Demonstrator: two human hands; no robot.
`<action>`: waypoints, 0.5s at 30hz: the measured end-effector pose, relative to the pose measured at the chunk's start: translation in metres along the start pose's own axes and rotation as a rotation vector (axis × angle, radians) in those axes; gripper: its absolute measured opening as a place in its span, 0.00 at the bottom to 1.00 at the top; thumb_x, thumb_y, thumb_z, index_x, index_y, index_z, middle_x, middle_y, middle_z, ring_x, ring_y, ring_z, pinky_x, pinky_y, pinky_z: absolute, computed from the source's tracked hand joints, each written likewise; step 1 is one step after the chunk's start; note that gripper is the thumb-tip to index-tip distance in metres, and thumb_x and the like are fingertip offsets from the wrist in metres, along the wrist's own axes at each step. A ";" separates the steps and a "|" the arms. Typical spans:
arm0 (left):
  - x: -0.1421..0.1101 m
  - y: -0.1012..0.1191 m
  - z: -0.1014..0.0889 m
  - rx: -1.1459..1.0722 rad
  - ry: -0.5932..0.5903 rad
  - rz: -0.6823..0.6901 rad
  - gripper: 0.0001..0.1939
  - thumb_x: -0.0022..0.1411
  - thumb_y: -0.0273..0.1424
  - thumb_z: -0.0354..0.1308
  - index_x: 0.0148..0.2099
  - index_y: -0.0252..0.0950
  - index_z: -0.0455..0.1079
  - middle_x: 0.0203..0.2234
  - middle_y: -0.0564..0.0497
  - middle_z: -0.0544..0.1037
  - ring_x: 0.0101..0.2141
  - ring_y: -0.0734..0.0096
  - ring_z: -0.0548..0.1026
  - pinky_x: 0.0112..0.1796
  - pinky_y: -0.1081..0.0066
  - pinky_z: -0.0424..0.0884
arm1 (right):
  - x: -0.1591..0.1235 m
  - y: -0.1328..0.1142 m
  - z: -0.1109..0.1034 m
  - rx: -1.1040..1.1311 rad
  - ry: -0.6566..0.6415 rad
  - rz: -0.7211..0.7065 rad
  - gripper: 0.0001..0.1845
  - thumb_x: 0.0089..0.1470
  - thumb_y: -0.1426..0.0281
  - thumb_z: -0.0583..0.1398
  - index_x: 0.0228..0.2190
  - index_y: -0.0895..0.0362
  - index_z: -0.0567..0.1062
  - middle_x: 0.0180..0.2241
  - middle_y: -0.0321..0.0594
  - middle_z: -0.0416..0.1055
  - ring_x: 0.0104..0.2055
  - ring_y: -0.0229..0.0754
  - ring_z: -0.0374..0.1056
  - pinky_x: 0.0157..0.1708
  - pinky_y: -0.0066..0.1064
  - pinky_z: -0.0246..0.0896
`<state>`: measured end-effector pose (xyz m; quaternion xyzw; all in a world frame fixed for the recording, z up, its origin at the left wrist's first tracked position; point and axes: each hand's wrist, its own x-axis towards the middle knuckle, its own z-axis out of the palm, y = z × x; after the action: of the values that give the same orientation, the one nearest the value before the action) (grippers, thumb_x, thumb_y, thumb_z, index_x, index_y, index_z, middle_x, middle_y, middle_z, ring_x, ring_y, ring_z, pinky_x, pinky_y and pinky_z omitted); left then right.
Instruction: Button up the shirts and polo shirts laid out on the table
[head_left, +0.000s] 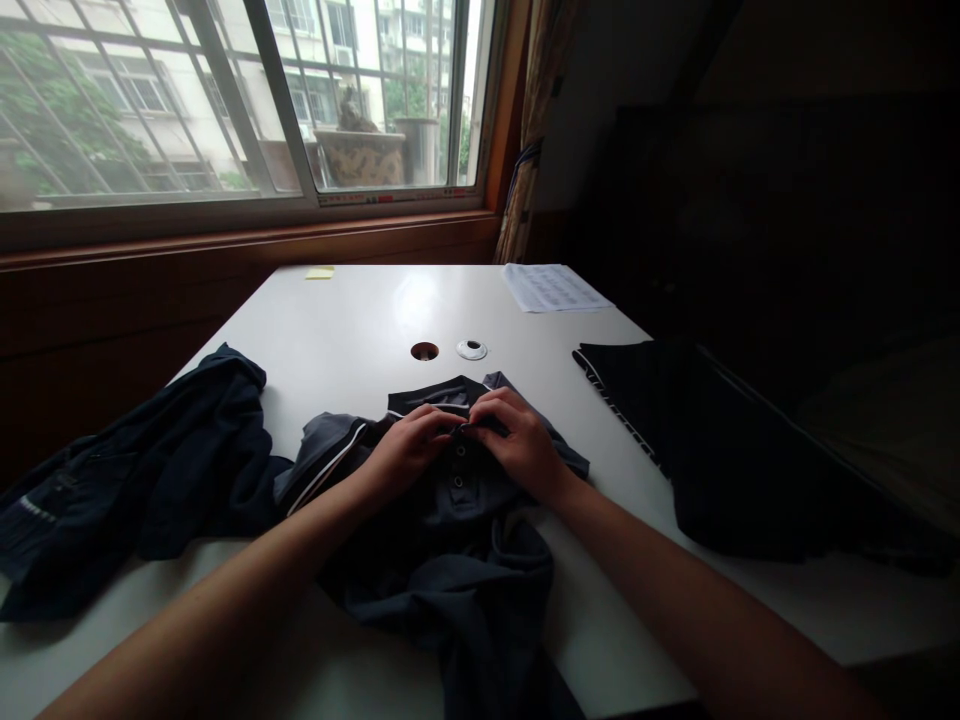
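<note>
A dark polo shirt (442, 560) with white-edged trim lies rumpled on the white table, its collar towards the window. Both hands meet at the top of its button placket, just under the collar. My left hand (411, 442) pinches the cloth there from the left. From the right, my right hand (517, 440) grips the placket with thumb and forefinger, fingertips almost touching the left ones. Two light-rimmed buttons show below the fingertips. Whatever lies right between the fingertips is hidden.
Dark folded clothing (165, 450) lies on the left, and a dark garment with a white-trimmed edge (697, 440) on the right. Beyond the shirt are a cable hole (424, 352), its white cover (472, 350), printed papers (555, 288) and a yellow note (320, 272). A window stands behind the table (360, 310).
</note>
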<state>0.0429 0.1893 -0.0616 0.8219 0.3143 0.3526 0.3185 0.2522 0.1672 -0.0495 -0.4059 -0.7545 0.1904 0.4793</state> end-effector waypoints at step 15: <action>-0.004 0.007 -0.002 0.050 0.055 -0.050 0.10 0.67 0.28 0.55 0.45 0.37 0.76 0.36 0.50 0.72 0.35 0.71 0.73 0.38 0.72 0.69 | 0.001 0.005 -0.009 0.014 0.031 0.040 0.05 0.56 0.73 0.64 0.35 0.52 0.74 0.36 0.37 0.72 0.42 0.44 0.69 0.46 0.39 0.66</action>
<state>0.0411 0.1827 -0.0565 0.8114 0.3519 0.3593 0.2978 0.2625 0.1704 -0.0481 -0.4205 -0.7374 0.1987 0.4898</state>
